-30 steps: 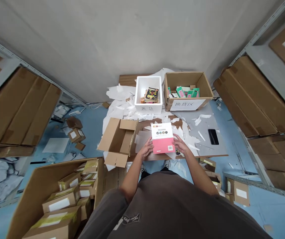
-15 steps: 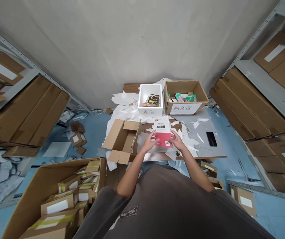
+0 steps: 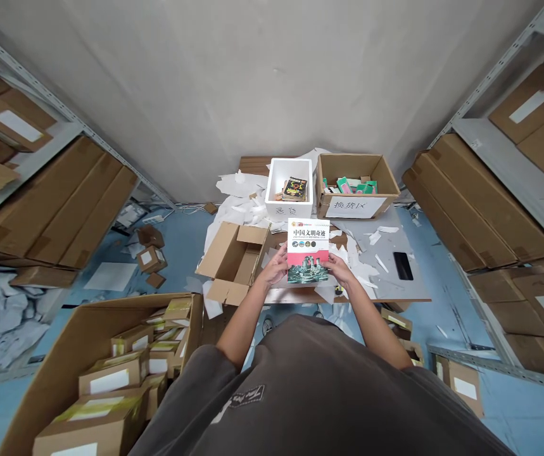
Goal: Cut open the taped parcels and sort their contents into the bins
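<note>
Held over the table's front is a book (image 3: pixel 308 250) with a white and pink cover, Chinese characters and a picture of ruins. My left hand (image 3: pixel 277 265) is closed on its left edge, and my right hand (image 3: pixel 339 268) grips the right edge. Just left of the book stands an opened cardboard box (image 3: pixel 246 269) with its flaps spread. Behind the book is a white foam box (image 3: pixel 289 209) with a few dark books (image 3: pixel 295 189) in it. To its right sits a labelled cardboard box (image 3: pixel 358 207) holding green and pink items.
Torn white paper (image 3: pixel 240 185) covers much of the table (image 3: pixel 385 288). A black phone (image 3: pixel 403 266) lies at the right. A big carton (image 3: pixel 86 310) of parcels stands at lower left. Shelves with boxes (image 3: pixel 494 196) flank both sides.
The book has turned from its pink, barcoded back to its illustrated front cover, with both hands still on its edges. The view has shifted slightly.
</note>
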`<state>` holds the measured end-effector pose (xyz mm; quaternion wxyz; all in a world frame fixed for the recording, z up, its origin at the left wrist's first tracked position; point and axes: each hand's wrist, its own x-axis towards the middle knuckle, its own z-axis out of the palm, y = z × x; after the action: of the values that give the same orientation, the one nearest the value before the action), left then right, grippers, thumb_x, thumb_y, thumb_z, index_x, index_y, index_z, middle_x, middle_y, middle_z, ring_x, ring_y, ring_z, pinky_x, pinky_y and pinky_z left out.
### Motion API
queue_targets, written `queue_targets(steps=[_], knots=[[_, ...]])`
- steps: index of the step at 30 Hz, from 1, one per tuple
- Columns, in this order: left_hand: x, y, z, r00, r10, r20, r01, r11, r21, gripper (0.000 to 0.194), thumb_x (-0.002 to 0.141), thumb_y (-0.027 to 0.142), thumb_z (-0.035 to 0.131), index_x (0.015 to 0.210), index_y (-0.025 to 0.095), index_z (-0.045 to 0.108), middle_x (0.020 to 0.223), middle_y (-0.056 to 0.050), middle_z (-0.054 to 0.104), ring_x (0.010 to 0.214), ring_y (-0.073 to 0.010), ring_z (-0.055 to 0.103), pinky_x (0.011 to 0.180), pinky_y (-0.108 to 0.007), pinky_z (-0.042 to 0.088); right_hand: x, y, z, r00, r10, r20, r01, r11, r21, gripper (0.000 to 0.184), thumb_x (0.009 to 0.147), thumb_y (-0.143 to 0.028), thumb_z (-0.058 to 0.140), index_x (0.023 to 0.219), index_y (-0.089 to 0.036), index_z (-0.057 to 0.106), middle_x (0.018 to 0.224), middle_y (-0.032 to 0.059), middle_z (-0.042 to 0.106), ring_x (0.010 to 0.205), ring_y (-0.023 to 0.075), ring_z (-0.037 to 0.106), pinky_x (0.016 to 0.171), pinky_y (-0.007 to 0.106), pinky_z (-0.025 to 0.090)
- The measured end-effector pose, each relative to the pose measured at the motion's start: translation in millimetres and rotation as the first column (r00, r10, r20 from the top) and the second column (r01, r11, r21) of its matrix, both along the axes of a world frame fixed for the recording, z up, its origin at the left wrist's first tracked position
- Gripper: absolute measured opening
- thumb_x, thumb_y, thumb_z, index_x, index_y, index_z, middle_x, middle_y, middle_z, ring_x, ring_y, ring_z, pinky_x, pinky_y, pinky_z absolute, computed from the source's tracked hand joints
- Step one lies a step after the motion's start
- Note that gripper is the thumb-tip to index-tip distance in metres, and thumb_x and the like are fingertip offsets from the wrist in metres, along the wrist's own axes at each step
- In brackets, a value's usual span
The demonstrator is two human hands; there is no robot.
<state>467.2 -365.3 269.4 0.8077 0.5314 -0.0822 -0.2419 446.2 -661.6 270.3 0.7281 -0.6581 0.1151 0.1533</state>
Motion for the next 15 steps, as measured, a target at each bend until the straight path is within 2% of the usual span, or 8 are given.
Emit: queue_targets(steps=[3, 7, 9, 12, 14, 15], knots=[[-7, 7, -4.5, 0.999, 0.03, -0.025, -0.029, 1.0, 0.008, 0.119, 0.078, 0.037, 0.092, 0.176, 0.038, 0.025, 0.165, -0.012, 0.056, 0.13, -0.0307, 0.069, 0.092, -0.037, 0.063, -6, -3, 7.8, 1.0, 0.015, -0.012, -0.013, 0.988, 0.155, 0.065, 0.064, -0.037, 0.094, 0.124, -0.027, 0.072, 0.11, 0.0063, 0.084, 0.106, 0.0309, 0.079, 0.092, 0.044, 0.063], [-11, 13, -8.8, 0.998, 0.041, -0.048, -0.041, 0.999, -0.001, 0.121, 0.078, 0.039, 0.092, 0.177, 0.04, 0.022, 0.161, -0.011, 0.06, 0.127, -0.03, 0.07, 0.093, -0.039, 0.064, -14, -1, 20.0, 1.0, 0.025, 0.007, -0.026, 0.977, 0.213, 0.066, 0.069, -0.045, 0.095, 0.127, -0.031, 0.067, 0.112, 0.0049, 0.085, 0.104, 0.0302, 0.079, 0.085, 0.04, 0.063], [-8, 15, -9.4, 0.997, 0.068, -0.038, -0.067, 0.997, 0.032, 0.117, 0.079, 0.039, 0.091, 0.176, 0.038, 0.025, 0.159, -0.012, 0.062, 0.128, -0.0303, 0.07, 0.097, -0.042, 0.063, -14, -1, 23.0, 0.999, 0.024, 0.02, -0.028, 0.976, 0.218, 0.069, 0.07, -0.048, 0.095, 0.129, -0.031, 0.065, 0.113, 0.005, 0.085, 0.103, 0.0307, 0.079, 0.082, 0.04, 0.063], [-3, 11, -7.8, 0.977, 0.204, 0.055, -0.211, 0.957, 0.197, 0.101, 0.08, 0.036, 0.092, 0.17, 0.03, 0.045, 0.154, -0.014, 0.065, 0.13, -0.0302, 0.068, 0.109, -0.046, 0.058, -10, 1, 24.9, 0.997, -0.021, 0.075, 0.007, 0.985, 0.173, 0.069, 0.07, -0.051, 0.093, 0.129, -0.031, 0.064, 0.113, 0.0056, 0.084, 0.103, 0.0312, 0.079, 0.083, 0.041, 0.063], [-3, -1, -5.0, 0.957, 0.262, 0.127, -0.288, 0.912, 0.291, 0.087, 0.083, 0.035, 0.091, 0.162, 0.025, 0.056, 0.15, -0.016, 0.068, 0.128, -0.0293, 0.069, 0.114, -0.047, 0.055, -8, 8, 26.5, 0.986, -0.05, 0.161, 0.038, 0.996, 0.076, 0.065, 0.074, -0.051, 0.089, 0.131, -0.03, 0.065, 0.116, 0.0061, 0.083, 0.107, 0.0308, 0.077, 0.089, 0.043, 0.063], [-5, -11, -3.3, 0.956, 0.257, 0.14, -0.289, 0.908, 0.305, 0.084, 0.085, 0.036, 0.09, 0.161, 0.025, 0.058, 0.149, -0.016, 0.068, 0.126, -0.0287, 0.07, 0.114, -0.048, 0.055, -8, 14, 27.6, 0.974, -0.049, 0.22, 0.049, 0.999, 0.009, 0.061, 0.078, -0.05, 0.086, 0.132, -0.03, 0.066, 0.119, 0.0067, 0.082, 0.11, 0.0306, 0.076, 0.093, 0.044, 0.063]])
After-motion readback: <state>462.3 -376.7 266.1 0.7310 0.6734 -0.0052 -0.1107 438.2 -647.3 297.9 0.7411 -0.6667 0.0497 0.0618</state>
